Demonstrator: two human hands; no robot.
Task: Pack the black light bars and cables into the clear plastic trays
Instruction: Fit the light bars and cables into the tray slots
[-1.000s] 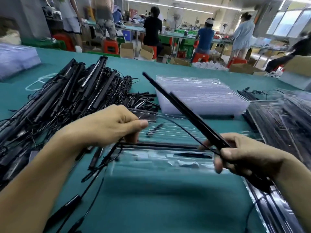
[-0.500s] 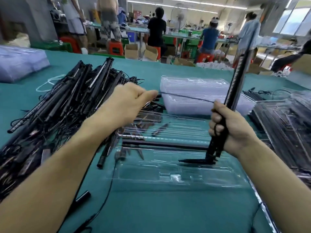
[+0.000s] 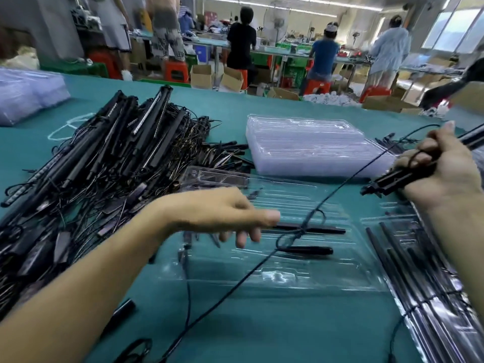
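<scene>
**Bar up in R hand, cable trailing over tray**

R hand (image 3: 442, 167) grips a black bar (image 3: 387, 183) near its end, fingers wrapped round it. It's held clear above the table (image 3: 262, 331) at the right, prob. so the cable (image 3: 340, 186) hangs free rather than snagging. Cable runs from that fist diagonally down across the open tray (image 3: 288, 281) to the near-left edge of view, w/ a loop or knot about mid-tray. That needs sorting before it fits a slot, I'd judge.

L hand (image 3: 222, 216) hovers over the tray's left half, fingers loosely curled, thumb out toward the cable. It's blurred, but nothing shows in it; looks placed to catch the cable.

Tray sits straight in front, between the hands, for easy reach. Its grooves hold a seated bar (image 3: 324, 231) and a short piece (image 3: 306, 249).

Unpacked pile (image 3: 104, 158) of bars + cables lies left, stack (image 3: 309, 153) of empty trays behind, filled trays (image 3: 445, 318) right: supply left, done right, it seems.

Risk: the loop dragging the seated parts out.
</scene>
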